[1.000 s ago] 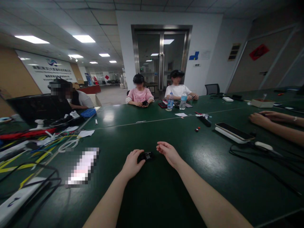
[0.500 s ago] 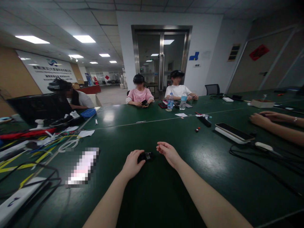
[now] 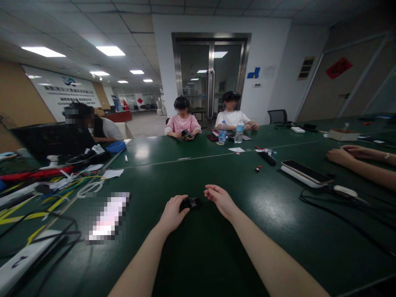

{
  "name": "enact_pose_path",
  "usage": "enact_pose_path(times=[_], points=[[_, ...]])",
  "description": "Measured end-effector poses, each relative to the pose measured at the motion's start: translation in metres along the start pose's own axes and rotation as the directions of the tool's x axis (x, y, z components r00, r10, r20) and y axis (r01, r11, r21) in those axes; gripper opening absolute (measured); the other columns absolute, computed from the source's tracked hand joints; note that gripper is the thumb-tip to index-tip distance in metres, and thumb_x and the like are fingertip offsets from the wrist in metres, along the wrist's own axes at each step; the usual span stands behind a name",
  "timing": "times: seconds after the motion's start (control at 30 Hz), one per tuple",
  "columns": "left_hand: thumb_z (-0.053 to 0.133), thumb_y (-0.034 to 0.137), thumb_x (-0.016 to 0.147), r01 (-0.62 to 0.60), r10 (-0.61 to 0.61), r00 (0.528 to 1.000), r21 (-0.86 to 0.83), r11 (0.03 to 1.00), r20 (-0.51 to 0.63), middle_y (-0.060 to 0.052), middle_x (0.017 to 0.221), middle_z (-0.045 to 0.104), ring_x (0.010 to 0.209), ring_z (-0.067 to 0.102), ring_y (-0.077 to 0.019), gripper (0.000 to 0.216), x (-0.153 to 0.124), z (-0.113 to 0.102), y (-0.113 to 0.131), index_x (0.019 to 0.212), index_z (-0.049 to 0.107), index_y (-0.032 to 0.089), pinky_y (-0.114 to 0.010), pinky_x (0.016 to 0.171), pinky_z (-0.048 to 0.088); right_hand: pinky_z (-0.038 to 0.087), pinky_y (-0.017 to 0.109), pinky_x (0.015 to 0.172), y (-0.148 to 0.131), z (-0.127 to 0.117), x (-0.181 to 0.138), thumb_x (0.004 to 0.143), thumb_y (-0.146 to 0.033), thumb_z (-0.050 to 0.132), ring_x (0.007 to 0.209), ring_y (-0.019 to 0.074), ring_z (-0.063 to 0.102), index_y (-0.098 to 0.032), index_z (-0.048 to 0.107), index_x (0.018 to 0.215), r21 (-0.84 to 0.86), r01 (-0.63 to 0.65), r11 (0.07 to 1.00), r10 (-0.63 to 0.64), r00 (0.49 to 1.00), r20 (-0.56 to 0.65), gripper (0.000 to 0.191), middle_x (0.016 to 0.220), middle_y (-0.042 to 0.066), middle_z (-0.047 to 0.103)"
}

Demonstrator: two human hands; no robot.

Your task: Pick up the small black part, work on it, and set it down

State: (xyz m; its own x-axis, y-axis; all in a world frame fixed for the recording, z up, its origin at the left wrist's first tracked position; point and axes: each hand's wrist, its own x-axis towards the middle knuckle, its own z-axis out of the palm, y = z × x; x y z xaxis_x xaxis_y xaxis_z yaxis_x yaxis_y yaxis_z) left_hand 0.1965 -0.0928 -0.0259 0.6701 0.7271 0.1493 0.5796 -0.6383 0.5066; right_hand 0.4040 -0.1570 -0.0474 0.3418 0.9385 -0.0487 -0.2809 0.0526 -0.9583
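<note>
A small black device (image 3: 193, 202) with a shiny, lighter patch on its right end lies on the green table (image 3: 154, 181). My left hand (image 3: 173, 211) grips its left end between thumb and fingers. Just to the right, apart from the device, my right hand (image 3: 220, 199) hovers with its fingers curled and the fingertips drawn together. Whether anything tiny sits in that pinch is too small to make out. The device's left part is hidden under my left fingers.
A lit phone (image 3: 109, 218) and a white power strip (image 3: 27, 260) lie left, near tangled cables. At right are a phone on a white box (image 3: 306, 173), black cables and another person's hands (image 3: 349, 154). Two people sit opposite behind water bottles (image 3: 239, 131).
My hands and the black device stay in place. Across the table, the person in pink has shifted the dark object in their hands slightly. The view has moved very slightly.
</note>
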Motion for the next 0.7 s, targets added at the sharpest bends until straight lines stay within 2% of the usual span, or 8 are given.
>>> enact_pose_path(times=[0.2,0.53,0.7], points=[[0.053,0.028,0.075,-0.031,0.031,0.999,-0.019,0.999,-0.016,-0.004,0.118,0.054,0.110,0.047,-0.0210,0.043,-0.0007,-0.0001,0.0005,0.118,0.048,0.024,-0.038,0.097,0.031,0.043,0.034,0.079,0.0023,-0.0023,0.0007,0.074,-0.034,0.057,0.085,0.0170,0.058,-0.022,0.060,0.099,-0.009,0.001,1.000,-0.001,1.000,0.008,0.028,0.092,0.005,0.063],[0.051,0.031,0.078,-0.009,0.009,1.000,-0.021,1.000,-0.001,-0.004,0.122,0.051,0.113,0.045,-0.0212,0.043,-0.0019,-0.0017,0.0010,0.120,0.047,0.025,-0.039,0.098,0.032,0.043,0.034,0.079,0.0015,-0.0017,0.0014,0.075,-0.033,0.057,0.085,0.0168,0.058,-0.022,0.060,0.099,-0.011,0.002,1.000,-0.002,1.000,0.011,0.027,0.092,0.005,0.063],[0.050,0.031,0.078,-0.008,0.008,1.000,0.005,1.000,0.005,-0.004,0.122,0.051,0.113,0.045,-0.0202,0.042,-0.0010,-0.0009,0.0008,0.120,0.048,0.026,-0.038,0.099,0.030,0.042,0.035,0.081,-0.0009,0.0035,-0.0031,0.076,-0.035,0.054,0.087,0.0171,0.057,-0.022,0.060,0.099,-0.132,0.052,0.990,-0.051,0.999,0.014,0.027,0.093,0.005,0.062]])
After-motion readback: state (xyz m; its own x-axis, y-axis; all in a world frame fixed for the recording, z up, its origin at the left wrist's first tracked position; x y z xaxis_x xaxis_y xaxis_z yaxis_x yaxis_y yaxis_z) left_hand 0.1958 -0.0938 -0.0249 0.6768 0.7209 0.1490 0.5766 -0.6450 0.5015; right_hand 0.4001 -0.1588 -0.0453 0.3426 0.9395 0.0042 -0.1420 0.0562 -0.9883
